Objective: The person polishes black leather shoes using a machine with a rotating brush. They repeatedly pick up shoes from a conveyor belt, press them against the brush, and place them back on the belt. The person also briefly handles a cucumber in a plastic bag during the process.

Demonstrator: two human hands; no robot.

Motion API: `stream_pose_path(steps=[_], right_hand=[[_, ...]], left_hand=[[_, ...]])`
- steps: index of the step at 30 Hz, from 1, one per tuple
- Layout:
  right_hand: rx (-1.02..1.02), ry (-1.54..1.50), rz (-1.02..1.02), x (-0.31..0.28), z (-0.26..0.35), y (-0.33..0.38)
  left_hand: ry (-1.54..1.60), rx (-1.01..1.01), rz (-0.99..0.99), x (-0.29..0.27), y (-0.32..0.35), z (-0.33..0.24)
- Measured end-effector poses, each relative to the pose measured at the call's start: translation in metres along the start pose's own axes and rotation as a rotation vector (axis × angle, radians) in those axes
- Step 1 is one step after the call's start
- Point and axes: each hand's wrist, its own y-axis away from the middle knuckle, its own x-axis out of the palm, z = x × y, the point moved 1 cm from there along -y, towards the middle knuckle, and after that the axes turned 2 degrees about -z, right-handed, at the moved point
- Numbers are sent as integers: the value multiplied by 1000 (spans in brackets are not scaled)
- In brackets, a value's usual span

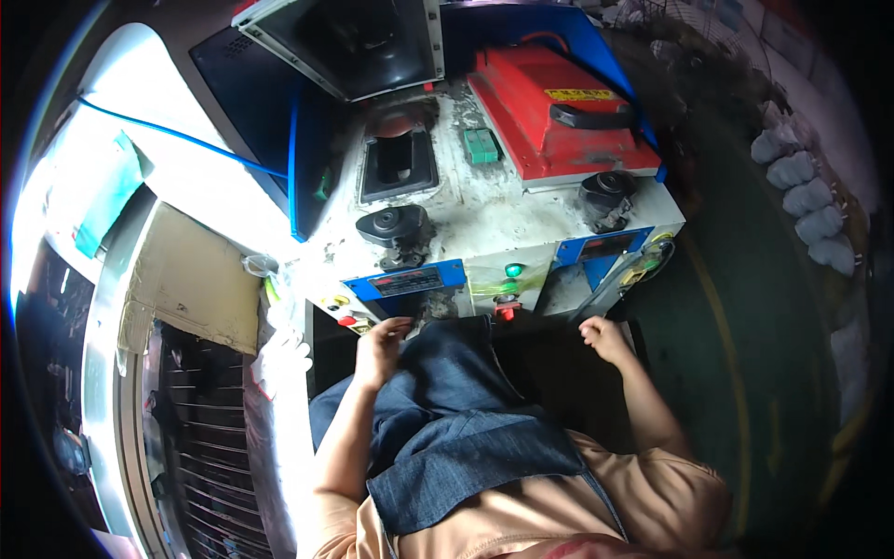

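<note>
My left hand (380,354) is at the machine's front edge, close to a red push button (347,320). Its fingers are curled in, and nothing shows in them. Farther right, my right hand (607,340) is loosely closed below the machine's right front corner, with no object visible in it. In front of me stands a worn white machine (452,219) with two stations. The left station's framed lid (358,47) is raised over a dark rectangular opening (399,166). A red cover (549,116) with a black handle (592,116) lies closed over the right one.
Two black knobs (393,224) (608,189) sit along the machine's front top. A green indicator (513,270) and a red switch (506,311) are between the stations. Left is a cardboard sheet (191,279) above a dark rack (209,447); white bags (808,200) line the right-hand aisle.
</note>
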Motion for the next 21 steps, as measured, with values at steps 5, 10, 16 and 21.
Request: stream_pose_path(steps=[5,10,16,21], right_hand=[[-32,50,170,36,46,12],[-190,83,256,60,107,6],[-423,21,293,101,185,11],[-629,-115,252,151,243,27]], left_hand=[[-314,-30,-278,-84,56,54],[-211,-125,-695,-140,121,143],[-316,-170,-905,-178,166,156],[-789,-298,-786,-186,193,163]])
